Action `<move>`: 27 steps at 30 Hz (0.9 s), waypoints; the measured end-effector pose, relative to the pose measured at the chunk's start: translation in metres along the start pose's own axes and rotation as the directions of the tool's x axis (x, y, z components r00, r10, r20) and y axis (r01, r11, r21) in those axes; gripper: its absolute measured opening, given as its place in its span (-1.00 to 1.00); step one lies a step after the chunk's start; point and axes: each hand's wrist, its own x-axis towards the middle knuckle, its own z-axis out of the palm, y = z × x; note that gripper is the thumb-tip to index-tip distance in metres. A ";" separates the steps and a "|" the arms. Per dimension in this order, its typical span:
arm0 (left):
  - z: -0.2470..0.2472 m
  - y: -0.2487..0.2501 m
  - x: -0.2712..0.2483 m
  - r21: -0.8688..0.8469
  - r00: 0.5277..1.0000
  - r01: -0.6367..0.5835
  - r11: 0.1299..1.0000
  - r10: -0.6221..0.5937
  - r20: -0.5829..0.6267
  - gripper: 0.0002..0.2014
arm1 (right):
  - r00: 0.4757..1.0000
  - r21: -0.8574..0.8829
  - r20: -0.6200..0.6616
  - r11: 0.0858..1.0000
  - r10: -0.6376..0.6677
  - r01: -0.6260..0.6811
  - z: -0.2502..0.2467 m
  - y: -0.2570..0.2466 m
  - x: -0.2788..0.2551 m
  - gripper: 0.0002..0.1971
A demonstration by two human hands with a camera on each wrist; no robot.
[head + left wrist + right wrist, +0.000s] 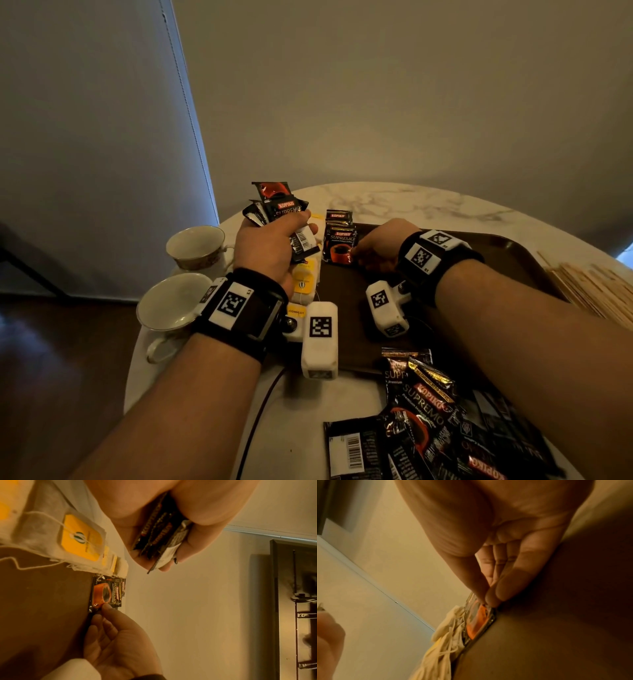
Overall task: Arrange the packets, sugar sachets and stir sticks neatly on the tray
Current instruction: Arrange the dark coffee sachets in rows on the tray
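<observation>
My left hand point(274, 240) grips a bunch of black coffee packets point(279, 209) above the table's left side; in the left wrist view the packets point(159, 534) sit between thumb and fingers. My right hand point(380, 245) pinches the near edge of a black coffee packet point(339, 246) lying on a small stack at the far left corner of the brown tray point(513, 253). The left wrist view shows that stack point(107, 595) with my right fingertips point(102, 608) on it. Tea bags with yellow tags point(303, 277) lie in a row along the tray's left edge. Wooden stir sticks point(592, 284) lie to the tray's right.
Two white cups point(195, 245) point(171, 303) stand at the table's left edge. A loose heap of coffee packets point(435, 421) lies on the marble table point(394, 198) near me, in front of the tray. A black cable point(260, 404) runs over the table's front.
</observation>
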 end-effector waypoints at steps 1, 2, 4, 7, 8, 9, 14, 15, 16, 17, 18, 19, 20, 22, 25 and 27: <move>-0.001 0.000 0.001 0.002 1.000 0.015 1.000 -0.015 0.002 -0.65 | 1.000 -0.020 -0.004 1.000 -0.002 0.002 0.000 -0.001 0.000 -0.87; -0.001 0.000 0.002 0.003 0.999 0.032 0.999 -0.032 0.004 -0.64 | 1.000 -0.037 -0.007 0.999 -0.006 0.006 0.001 -0.001 0.000 -0.86; -0.002 0.001 0.003 0.000 0.999 0.050 0.999 -0.050 0.006 -0.63 | 1.000 -0.055 -0.014 0.998 -0.011 0.010 0.002 -0.002 -0.001 -0.84; -0.002 0.002 0.003 -0.003 0.999 0.042 0.999 -0.042 0.008 -0.63 | 1.000 -0.083 -0.023 0.996 -0.017 0.015 0.003 -0.002 0.000 -0.78; -0.002 0.002 0.004 0.000 0.999 0.041 0.999 -0.041 0.010 -0.63 | 0.999 -0.095 -0.023 0.995 -0.022 0.020 0.003 -0.002 0.001 -0.78; -0.002 0.001 0.004 0.006 0.999 0.043 0.999 -0.043 0.011 -0.63 | 0.999 -0.105 -0.023 0.994 -0.025 0.023 0.003 -0.002 0.001 -0.78; -0.003 0.001 0.004 0.027 0.998 0.053 0.998 -0.054 0.017 -0.63 | 0.999 -0.113 -0.030 0.993 -0.043 0.039 0.002 -0.001 0.003 -0.77; -0.003 0.002 0.003 0.028 0.998 0.052 0.998 -0.053 0.016 -0.63 | 0.999 -0.109 -0.028 0.993 -0.038 0.035 0.002 -0.001 0.003 -0.76; -0.003 0.002 0.003 0.029 0.999 0.052 0.998 -0.053 0.014 -0.63 | 0.999 -0.100 -0.026 0.995 -0.032 0.030 0.002 -0.001 0.003 -0.75; -0.003 0.002 0.003 0.028 0.998 0.053 0.998 -0.054 0.014 -0.63 | 0.999 -0.085 -0.022 0.996 -0.025 0.023 0.002 -0.001 0.002 -0.76; -0.003 0.001 0.004 0.027 0.998 0.056 0.998 -0.056 0.012 -0.62 | 1.000 -0.068 -0.016 0.998 -0.019 0.017 0.001 -0.001 0.001 -0.76; -0.003 0.001 0.004 0.025 0.998 0.061 0.998 -0.062 0.012 -0.62 | 1.000 -0.055 -0.008 0.998 -0.011 0.011 0.001 -0.001 -0.001 -0.77; -0.003 0.001 0.004 0.025 0.998 0.068 0.997 -0.068 0.012 -0.61 | 1.000 -0.044 -0.002 0.999 -0.005 0.005 0.000 -0.001 -0.002 -0.78; -0.002 0.001 0.003 0.026 0.997 0.074 0.997 -0.075 0.014 -0.62 | 1.000 -0.021 0.013 1.000 0.005 -0.005 -0.001 0.000 -0.005 -0.81; 0.000 0.001 0.000 0.034 0.998 0.064 0.997 -0.065 0.019 -0.63 | 1.000 0.001 0.025 1.000 0.019 -0.019 -0.002 0.000 -0.009 -0.88; 0.001 0.001 -0.002 0.041 0.997 0.067 0.997 -0.068 0.022 -0.64 | 0.999 0.040 0.028 0.999 0.030 -0.031 -0.002 -0.001 -0.009 -0.85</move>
